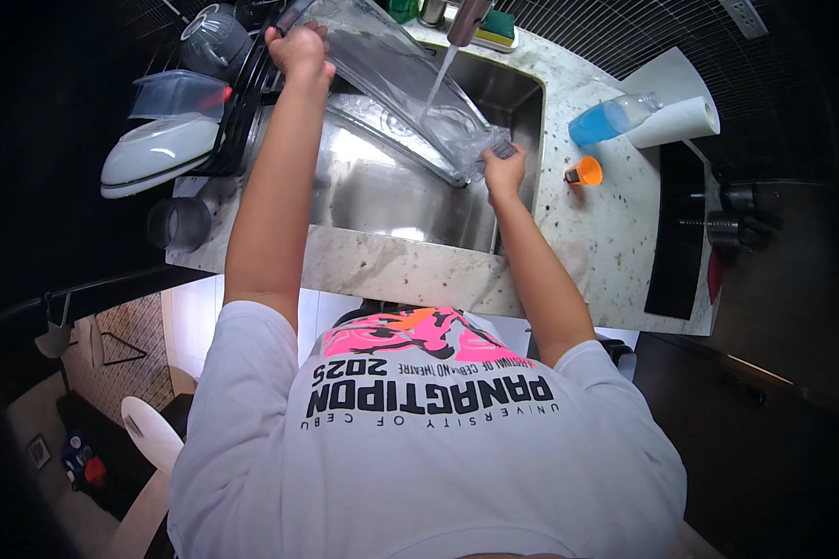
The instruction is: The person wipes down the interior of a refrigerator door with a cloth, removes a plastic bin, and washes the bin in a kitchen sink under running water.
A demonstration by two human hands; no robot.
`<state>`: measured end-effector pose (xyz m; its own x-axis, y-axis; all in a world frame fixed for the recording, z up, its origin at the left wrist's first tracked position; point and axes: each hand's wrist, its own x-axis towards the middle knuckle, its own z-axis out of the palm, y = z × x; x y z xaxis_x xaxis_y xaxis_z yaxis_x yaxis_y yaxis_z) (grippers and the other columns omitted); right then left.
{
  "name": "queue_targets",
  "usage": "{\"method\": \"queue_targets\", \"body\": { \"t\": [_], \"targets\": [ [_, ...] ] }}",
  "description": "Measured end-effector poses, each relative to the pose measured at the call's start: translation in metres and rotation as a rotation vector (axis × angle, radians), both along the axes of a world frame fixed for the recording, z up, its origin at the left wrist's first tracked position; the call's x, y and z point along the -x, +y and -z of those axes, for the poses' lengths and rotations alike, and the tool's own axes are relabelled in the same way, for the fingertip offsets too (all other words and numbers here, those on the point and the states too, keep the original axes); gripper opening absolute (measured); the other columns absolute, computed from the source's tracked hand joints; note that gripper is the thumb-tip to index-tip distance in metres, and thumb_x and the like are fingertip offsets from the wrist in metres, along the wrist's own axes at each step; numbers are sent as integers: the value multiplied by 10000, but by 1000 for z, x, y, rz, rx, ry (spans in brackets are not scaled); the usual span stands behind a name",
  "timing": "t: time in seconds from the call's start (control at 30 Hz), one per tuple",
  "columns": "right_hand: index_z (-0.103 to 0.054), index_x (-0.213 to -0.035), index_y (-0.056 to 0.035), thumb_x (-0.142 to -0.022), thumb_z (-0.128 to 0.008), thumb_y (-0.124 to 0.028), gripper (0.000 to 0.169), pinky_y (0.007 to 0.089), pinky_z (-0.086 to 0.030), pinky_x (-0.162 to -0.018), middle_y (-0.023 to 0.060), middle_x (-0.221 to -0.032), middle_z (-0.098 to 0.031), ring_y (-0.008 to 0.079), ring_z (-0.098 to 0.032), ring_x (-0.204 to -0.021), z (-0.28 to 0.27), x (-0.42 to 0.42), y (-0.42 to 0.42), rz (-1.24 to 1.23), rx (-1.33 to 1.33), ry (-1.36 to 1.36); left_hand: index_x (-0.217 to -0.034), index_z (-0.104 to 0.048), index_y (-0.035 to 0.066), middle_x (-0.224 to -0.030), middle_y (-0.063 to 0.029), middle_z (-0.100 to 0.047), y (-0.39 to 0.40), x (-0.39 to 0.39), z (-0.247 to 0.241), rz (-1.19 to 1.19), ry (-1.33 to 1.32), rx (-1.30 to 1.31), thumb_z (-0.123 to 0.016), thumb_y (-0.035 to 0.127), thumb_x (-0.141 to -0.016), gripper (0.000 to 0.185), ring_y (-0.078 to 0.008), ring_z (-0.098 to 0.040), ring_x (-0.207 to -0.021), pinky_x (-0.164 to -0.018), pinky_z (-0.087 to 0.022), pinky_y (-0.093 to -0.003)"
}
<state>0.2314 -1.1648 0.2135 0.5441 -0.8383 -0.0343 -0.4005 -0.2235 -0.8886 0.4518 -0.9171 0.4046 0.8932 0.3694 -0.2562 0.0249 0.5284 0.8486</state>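
Note:
A large clear rectangular container is held tilted over the stainless steel sink, its left end higher than its right. My left hand grips the raised upper-left end. At the lower right end, my right hand holds the corner. Water from the faucet runs into the container and splashes and pools near my right hand. Faint green print shows near its far edge. My fingers are partly hidden behind the rims.
A black dish rack on the left carries a glass bowl, a clear plastic container and a white lidded item. A dark cup stands nearby. To the right are an orange cup, a bottle of blue liquid, paper towels and a sponge.

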Motion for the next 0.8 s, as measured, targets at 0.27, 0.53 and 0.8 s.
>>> {"method": "queue_targets", "body": {
  "t": [0.27,0.53,0.8],
  "targets": [
    [-616,-982,29,-843,-746,-112,237,395,-598,-548,122,-923,-633,229,-633,-708,9,-57,73,-168,-802,293,-1187,-470,92,-1032,-80,-580,9,44,-19,-79,-407,-289,-543,-161,-668,581,-164,-599,-804,-628,-487,-272],
    [-619,-949,-32,-808,-750,-137,220,479,-613,-677,77,-844,-557,217,-595,-739,-6,-121,97,-386,-830,389,-1260,-394,119,-1221,-91,-490,55,89,-49,8,-632,-246,-490,-185,-719,628,-206,-523,-1117,-847,-517,-328],
    [-654,-875,21,-808,-731,-45,122,443,-594,-657,141,-844,-684,268,-691,-771,-38,-125,89,-436,-735,341,-1335,-373,94,-1284,-83,-472,74,135,-63,208,-753,-483,-644,-91,-820,610,-184,-488,-1217,-1002,-459,-303]
  ]
}}
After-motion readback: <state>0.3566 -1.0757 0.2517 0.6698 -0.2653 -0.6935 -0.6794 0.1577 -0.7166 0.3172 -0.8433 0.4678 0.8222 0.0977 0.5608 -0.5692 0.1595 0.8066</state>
